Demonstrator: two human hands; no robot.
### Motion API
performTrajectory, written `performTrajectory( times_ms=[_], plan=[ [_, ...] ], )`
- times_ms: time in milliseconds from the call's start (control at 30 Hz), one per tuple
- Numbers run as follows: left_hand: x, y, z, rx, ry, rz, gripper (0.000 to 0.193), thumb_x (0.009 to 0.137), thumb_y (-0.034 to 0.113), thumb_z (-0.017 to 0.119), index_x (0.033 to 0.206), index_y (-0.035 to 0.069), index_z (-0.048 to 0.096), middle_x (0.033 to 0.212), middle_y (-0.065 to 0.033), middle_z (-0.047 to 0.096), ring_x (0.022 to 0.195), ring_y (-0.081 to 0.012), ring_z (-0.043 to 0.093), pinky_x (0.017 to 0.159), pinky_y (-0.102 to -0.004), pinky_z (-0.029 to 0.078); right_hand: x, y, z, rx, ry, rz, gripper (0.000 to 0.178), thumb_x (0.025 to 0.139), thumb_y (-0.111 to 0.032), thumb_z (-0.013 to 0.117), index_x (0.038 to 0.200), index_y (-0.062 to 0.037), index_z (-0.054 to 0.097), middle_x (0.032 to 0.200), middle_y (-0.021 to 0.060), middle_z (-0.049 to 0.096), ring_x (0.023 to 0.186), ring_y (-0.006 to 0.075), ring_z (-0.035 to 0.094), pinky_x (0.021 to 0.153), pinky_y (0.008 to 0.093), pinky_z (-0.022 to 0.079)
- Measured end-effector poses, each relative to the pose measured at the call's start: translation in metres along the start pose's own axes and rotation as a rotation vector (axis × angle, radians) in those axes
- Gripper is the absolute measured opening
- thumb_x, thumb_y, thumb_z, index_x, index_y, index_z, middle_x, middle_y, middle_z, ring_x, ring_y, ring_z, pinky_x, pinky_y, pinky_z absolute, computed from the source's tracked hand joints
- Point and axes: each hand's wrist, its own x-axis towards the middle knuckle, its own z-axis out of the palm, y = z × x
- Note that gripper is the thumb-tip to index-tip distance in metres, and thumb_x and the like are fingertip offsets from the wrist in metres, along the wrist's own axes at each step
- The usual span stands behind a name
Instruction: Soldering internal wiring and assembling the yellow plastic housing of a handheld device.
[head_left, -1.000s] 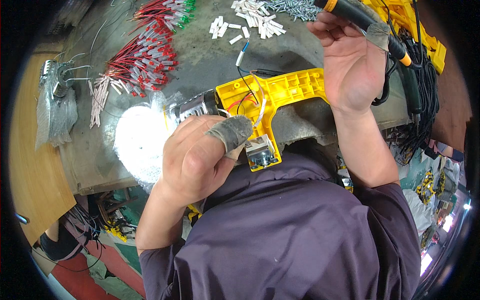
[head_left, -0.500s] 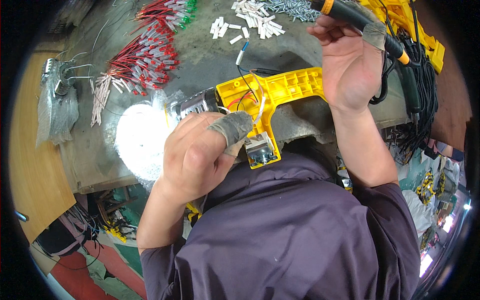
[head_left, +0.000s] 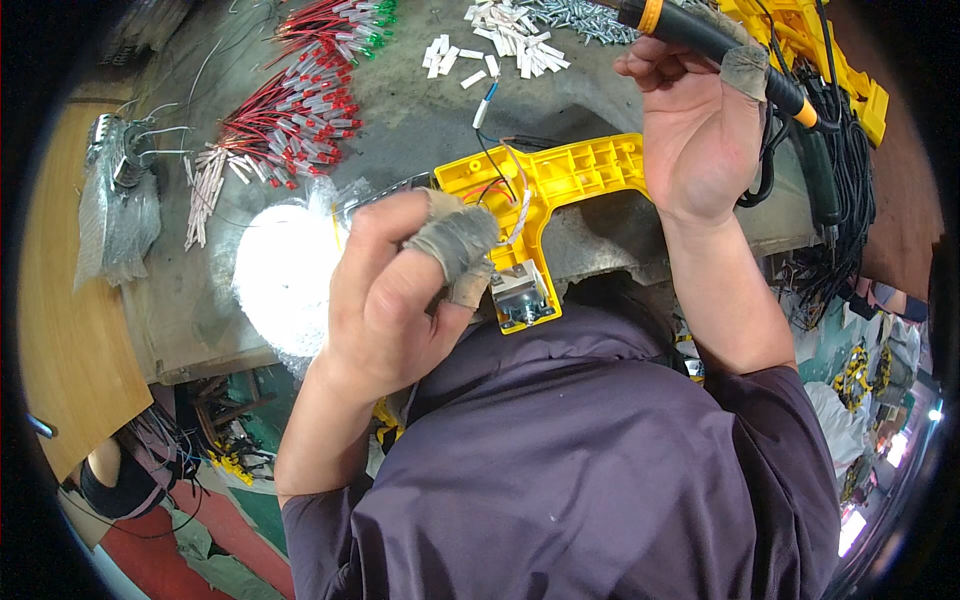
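A yellow plastic housing half (head_left: 590, 165) lies open side up, with ribs inside its handle. Black, red and white wires (head_left: 510, 190) run in it, and a metal-and-black switch-like part (head_left: 522, 295) sits in its near end. My left hand (head_left: 395, 300) is closed at the housing's left side, tape round its fingers; its fingertips and anything pinched there are hidden. Behind it a metal part (head_left: 405, 185) shows only partly. At the upper right, my right hand (head_left: 700, 140), palm up, has its taped finger wrapped round a black cylindrical tool (head_left: 700, 40) with orange bands.
Left of my left hand is a bright white bubble-wrapped bundle (head_left: 285, 275). Farther back lie red-wired indicator lights (head_left: 300, 110), white sleeves (head_left: 520, 40) and screws (head_left: 590, 18). Black cables (head_left: 850, 210) and yellow housings (head_left: 860, 90) crowd the right edge.
My left hand's fingers have curled and shifted at the housing's left side, covering more of the metal part. My right hand and the black tool have hardly moved.
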Motion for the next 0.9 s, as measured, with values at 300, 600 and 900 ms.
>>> performTrajectory(
  times_ms=[300, 600, 900],
  plan=[
    [0.007, 0.004, -0.003, 0.108, -0.022, -0.12, 0.044, 0.062, 0.004, 0.077, 0.102, 0.004, 0.059, 0.109, -0.012, 0.052, 0.096, -0.0231, 0.055, 0.072, -0.0306, 0.051, -0.001, 0.001, -0.001, 0.001, -0.004, -0.003, 0.034, 0.099, -0.039, 0.047, 0.109, -0.0075, 0.055, 0.088, 0.0092, 0.065, 0.077, 0.0187, 0.061, 0.069, 0.0327, 0.05],
    [0.003, 0.001, -0.001, -0.048, -0.013, -0.05, 0.052, 0.063, -0.003, 0.07, 0.111, 0.002, 0.052, 0.111, -0.0132, 0.047, 0.095, -0.0229, 0.055, 0.076, -0.0305, 0.05, 0.001, 0.004, -0.007, 0.01, 0.022, 0.003, 0.032, 0.099, -0.037, 0.049, 0.106, -0.007, 0.056, 0.09, 0.0092, 0.065, 0.076, 0.0187, 0.061, 0.069, 0.0318, 0.05],
    [0.0, -0.014, -0.042, 0.487, 0.055, -0.248, 0.052, 0.07, 0.003, 0.069, 0.117, -0.004, 0.048, 0.11, -0.0204, 0.056, 0.102, -0.0382, 0.054, 0.092, -0.0456, 0.041, 0.007, -0.004, -0.034, -0.005, -0.103, -0.004, 0.051, 0.098, -0.042, 0.039, 0.121, 0.0016, 0.053, 0.105, 0.0164, 0.064, 0.094, 0.0251, 0.059, 0.087, 0.0408, 0.046]
  ],
)
